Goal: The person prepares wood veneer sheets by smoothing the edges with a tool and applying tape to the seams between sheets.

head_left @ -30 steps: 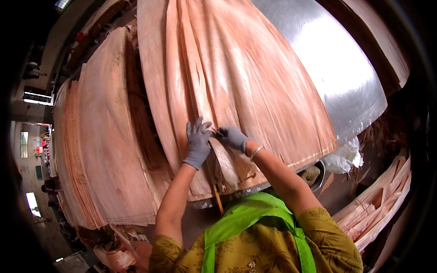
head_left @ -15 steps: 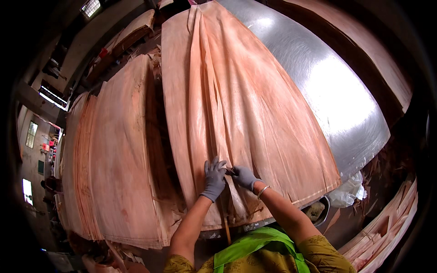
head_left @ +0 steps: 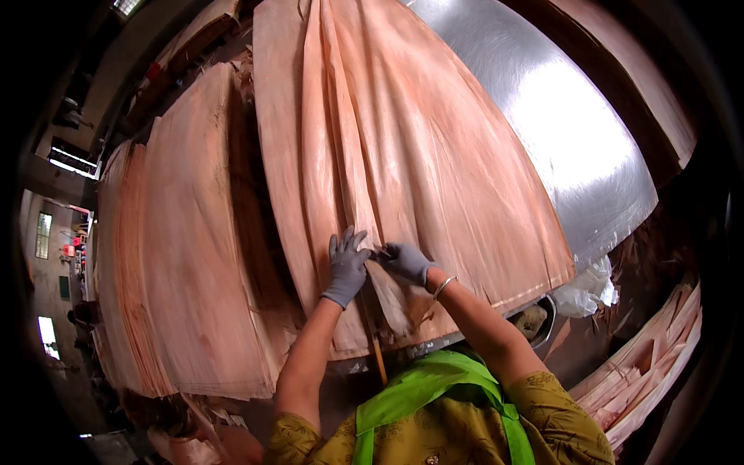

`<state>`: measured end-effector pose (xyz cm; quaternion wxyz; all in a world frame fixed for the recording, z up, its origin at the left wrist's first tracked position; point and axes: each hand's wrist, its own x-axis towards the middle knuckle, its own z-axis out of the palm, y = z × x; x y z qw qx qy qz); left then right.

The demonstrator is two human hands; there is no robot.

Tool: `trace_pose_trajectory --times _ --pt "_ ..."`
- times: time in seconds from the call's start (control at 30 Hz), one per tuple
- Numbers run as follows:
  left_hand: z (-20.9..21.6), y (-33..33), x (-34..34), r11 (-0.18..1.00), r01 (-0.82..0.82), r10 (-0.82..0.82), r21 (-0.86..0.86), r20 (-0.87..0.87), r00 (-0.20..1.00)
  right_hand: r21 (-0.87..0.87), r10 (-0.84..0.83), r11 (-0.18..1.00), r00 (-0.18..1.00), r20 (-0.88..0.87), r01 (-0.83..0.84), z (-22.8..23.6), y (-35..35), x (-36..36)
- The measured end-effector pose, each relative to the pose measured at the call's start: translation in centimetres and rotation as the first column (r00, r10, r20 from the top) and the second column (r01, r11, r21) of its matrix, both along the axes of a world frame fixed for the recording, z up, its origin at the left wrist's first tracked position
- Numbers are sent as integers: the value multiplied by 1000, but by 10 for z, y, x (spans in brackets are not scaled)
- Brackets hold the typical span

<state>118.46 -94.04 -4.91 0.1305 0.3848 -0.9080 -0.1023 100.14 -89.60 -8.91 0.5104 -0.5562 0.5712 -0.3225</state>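
Observation:
A large, thin reddish-tan sheet of wood veneer [head_left: 457, 194] lies in front of me, with long raised folds running away from me. My left hand [head_left: 348, 267], in a grey glove, rests on it with fingers spread beside a fold. Close to its right, my right hand [head_left: 408, 262], also gloved, is closed around a small dark tool [head_left: 380, 253]; its kind is mostly hidden by the fingers. Below the hands, a loose narrow strip of veneer [head_left: 390, 304] runs toward the near edge, beside a dark gap in the sheet.
A shiny metal table top [head_left: 542, 116] shows beyond the sheet's right side. Stacked veneer [head_left: 198, 232] stands at the left, and more veneer pieces [head_left: 643, 364] lie at lower right. White plastic [head_left: 589, 291] and a dark round container [head_left: 542, 322] sit by the table's near right corner.
The whole view has shifted, so the sheet and hands appear higher and a little more left. Both hands remain close together at the fold, the right one still holding the dark tool.

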Motion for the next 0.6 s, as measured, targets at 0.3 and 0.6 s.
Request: trace_pose_trajectory --times 0.3,0.6 --pt "20 0 -15 982 -71 53 173 109 993 -69 -138 988 990 33 140 3 10 -2" --pt "20 14 -35 981 -119 96 154 148 984 -47 -304 951 952 29 305 6 16 6"
